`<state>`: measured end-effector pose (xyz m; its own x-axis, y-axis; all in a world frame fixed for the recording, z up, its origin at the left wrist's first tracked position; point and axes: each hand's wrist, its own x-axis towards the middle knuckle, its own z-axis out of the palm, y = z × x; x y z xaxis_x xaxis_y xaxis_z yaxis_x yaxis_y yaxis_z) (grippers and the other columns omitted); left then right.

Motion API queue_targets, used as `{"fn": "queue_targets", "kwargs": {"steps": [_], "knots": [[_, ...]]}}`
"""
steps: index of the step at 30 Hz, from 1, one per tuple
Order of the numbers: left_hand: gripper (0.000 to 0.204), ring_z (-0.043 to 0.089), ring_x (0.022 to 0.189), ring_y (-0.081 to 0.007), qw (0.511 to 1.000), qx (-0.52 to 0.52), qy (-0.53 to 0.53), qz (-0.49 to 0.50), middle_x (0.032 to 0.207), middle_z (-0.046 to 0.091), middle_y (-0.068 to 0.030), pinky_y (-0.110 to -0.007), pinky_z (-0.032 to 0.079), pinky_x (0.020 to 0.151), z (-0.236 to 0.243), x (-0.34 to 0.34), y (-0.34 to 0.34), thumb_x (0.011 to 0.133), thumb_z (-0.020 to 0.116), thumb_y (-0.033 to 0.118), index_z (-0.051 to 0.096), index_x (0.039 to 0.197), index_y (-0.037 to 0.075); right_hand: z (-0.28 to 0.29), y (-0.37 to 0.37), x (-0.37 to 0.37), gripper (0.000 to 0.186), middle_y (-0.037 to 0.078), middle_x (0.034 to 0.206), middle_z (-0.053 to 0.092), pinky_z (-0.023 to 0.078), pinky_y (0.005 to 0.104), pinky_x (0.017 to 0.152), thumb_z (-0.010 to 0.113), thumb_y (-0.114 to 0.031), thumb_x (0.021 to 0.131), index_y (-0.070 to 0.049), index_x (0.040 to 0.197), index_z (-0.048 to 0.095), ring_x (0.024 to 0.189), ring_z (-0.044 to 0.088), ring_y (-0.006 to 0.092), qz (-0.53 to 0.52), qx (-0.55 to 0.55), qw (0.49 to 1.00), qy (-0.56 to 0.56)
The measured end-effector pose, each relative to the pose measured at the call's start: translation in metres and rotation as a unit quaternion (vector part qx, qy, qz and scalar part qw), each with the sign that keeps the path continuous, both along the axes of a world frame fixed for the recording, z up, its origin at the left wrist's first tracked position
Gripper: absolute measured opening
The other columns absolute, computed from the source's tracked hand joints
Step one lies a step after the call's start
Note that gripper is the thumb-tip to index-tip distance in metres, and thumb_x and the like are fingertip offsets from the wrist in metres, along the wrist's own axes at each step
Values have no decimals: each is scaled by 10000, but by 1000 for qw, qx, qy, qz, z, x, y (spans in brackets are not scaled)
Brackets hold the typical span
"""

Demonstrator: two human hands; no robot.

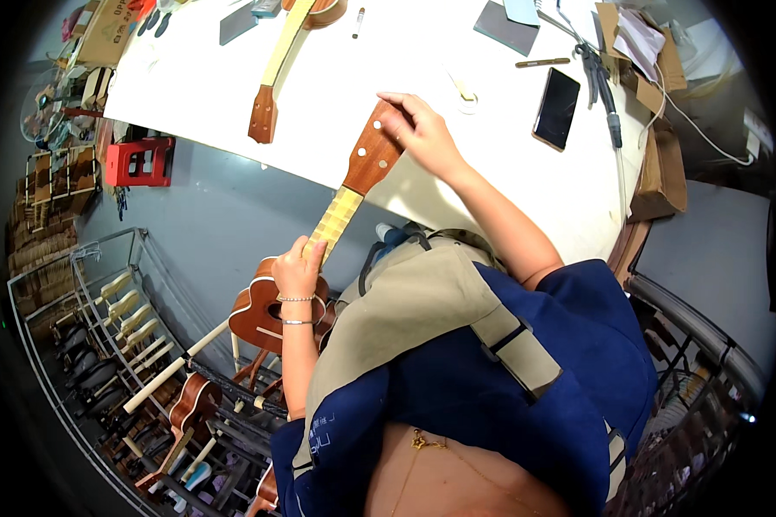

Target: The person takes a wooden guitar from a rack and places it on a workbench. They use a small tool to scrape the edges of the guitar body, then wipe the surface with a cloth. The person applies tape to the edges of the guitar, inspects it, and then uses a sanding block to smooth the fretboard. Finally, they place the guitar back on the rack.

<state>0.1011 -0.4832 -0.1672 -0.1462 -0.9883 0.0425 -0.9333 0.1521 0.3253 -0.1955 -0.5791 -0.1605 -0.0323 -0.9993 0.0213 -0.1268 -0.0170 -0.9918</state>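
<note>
A brown ukulele [253,315] without strings slants up in front of me, its body low at my left side. Pale yellow tape covers its fingerboard [335,217]. My left hand [297,270] is closed round the neck close to the body. Up at the brown headstock [371,160], which has round holes showing pale, my right hand [424,138] grips the far end, fingers bent over its edge. The headstock lies over the front edge of the white table [319,159]. Part of the ukulele's body is hidden by my left hand and apron.
Another ukulele [265,112] lies across the table. At the right are a phone [557,109], a brown pen [543,62], a black air gun [597,77] and a cardboard box [660,177]. A red stool [140,162] stands left; a rack [138,345] with instruments is lower left.
</note>
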Motion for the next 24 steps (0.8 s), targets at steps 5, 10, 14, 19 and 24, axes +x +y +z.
{"fn": "queue_targets", "kwargs": {"steps": [5, 10, 14, 19, 24], "knots": [[488, 560, 540, -356, 997, 48, 55, 22, 556, 552, -179, -384, 424, 478, 3, -2, 9, 806, 555, 514, 643, 839, 34, 13, 20, 16, 779, 161, 970, 550, 448, 325, 839, 775, -337, 634, -26, 1257, 426, 939, 564, 265, -79, -122, 968, 205], [496, 569, 543, -346, 990, 102, 86, 37, 551, 553, -173, -367, 432, 491, 16, -4, 11, 818, 534, 520, 646, 831, 37, 14, 17, 11, 763, 171, 1021, 564, 475, 311, 804, 775, -283, 659, 9, 1259, 403, 937, 581, 238, -74, -49, 990, 114], [506, 578, 525, -320, 979, 152, 122, 54, 535, 557, -150, -351, 433, 486, 33, -14, 10, 825, 517, 529, 647, 826, 40, 10, 10, 0, 545, 109, 919, 615, 486, 232, 719, 662, -113, 792, 36, 1247, 404, 820, 594, 122, -50, 13, 995, -85], [510, 594, 508, -269, 981, 142, 119, 51, 509, 564, -107, -327, 436, 481, 25, -11, 12, 829, 507, 536, 648, 818, 45, -3, 4, -8, 441, 84, 866, 637, 482, 231, 698, 592, -130, 848, 34, 1225, 431, 779, 600, 113, -42, 17, 990, -132], [507, 598, 511, -266, 986, 132, 100, 34, 511, 569, -103, -320, 439, 482, 33, -15, 7, 834, 500, 530, 651, 823, 46, -4, 11, -1, 446, 145, 939, 634, 485, 285, 726, 592, -177, 825, -1, 1210, 454, 831, 625, 194, -75, -2, 997, -12]]}}
